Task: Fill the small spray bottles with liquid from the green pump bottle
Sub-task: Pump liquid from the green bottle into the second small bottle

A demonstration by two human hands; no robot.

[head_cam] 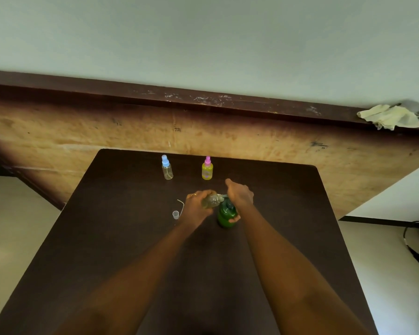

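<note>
Green pump bottle (225, 215), set upright near the middle of the dark table (131, 238) and worked with both hands.

Clasped over the pump head by the right hand (240, 197), with one digit curled round the lower body. Met at the nozzle by a small clear spray bottle (212, 200), tilted neck-first toward it and gripped in the curled fingers of the left hand (196, 206). Laid on the table just beside that hand: a clear cap (176, 214) and a thin bent tube (181, 204). Stood well apart near the far edge: a blue-topped spray bottle (167, 168), clear, and a pink-topped spray bottle (207, 168), yellow-green. Draped on the ledge at far right: a pale cloth (392, 116).
</note>
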